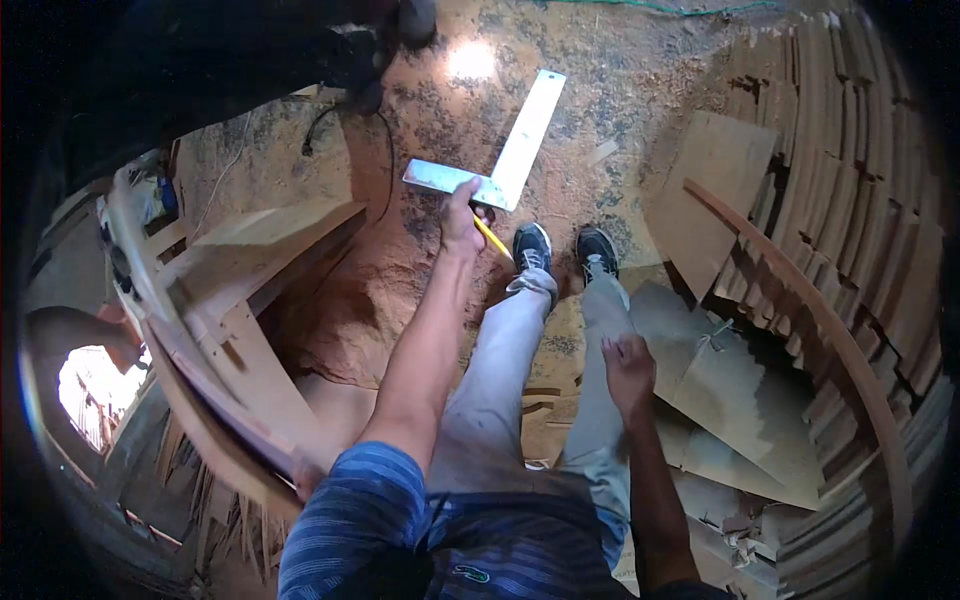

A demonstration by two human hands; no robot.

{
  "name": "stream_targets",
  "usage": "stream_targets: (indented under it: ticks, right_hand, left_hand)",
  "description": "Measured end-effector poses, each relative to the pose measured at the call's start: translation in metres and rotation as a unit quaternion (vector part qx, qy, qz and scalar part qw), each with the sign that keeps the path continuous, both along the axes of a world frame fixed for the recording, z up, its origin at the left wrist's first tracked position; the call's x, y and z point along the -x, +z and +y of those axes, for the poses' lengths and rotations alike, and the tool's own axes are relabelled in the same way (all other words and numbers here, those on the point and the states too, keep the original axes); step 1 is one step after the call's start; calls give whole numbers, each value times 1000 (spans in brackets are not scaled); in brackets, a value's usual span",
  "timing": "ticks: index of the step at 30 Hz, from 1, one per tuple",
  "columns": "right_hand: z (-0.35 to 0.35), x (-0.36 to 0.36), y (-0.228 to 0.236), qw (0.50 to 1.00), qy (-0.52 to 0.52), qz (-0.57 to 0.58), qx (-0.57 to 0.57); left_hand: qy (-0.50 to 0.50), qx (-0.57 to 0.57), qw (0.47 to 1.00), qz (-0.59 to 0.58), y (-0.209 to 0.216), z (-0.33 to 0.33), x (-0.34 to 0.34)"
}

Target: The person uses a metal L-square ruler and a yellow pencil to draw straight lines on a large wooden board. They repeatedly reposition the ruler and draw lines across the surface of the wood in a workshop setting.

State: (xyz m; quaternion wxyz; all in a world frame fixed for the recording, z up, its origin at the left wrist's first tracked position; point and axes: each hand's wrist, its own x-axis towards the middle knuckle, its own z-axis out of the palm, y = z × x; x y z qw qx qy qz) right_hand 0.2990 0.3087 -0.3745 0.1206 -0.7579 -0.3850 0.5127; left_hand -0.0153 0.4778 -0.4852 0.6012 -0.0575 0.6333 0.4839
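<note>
My left hand is stretched out ahead, its fingers closed on the corner end of a metal carpenter's square. The square's long blade points away and its shorter arm points left. A yellow pencil sticks out of the same hand, toward my shoes. My right hand hangs beside my right leg with its fingers curled in, and nothing shows in it.
Stacked curved wooden pieces fill the right side, with a long curved strip in front. A flat board leans there, above brown sheets. Wooden framework stands left. A dark cable lies on the sawdust-covered floor.
</note>
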Motion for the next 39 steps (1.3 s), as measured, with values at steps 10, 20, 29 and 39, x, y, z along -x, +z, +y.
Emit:
stream_targets:
  ticks: [10, 20, 29, 39]
  right_hand:
    - [-3, 19, -5, 964, 242, -108, 10]
    - [2, 20, -15, 946, 281, -126, 98]
    - [-19, 10, -33, 949, 285, -132, 34]
    - [-3, 20, -24, 947, 282, -133, 78]
  left_hand:
    - [-53, -55, 979, 190, -125, 47, 10]
    - [-264, -30, 814, 517, -154, 52, 7]
    - [-238, -61, 797, 551, -178, 55, 6]
    - [-277, -78, 755, 590, -164, 77, 1]
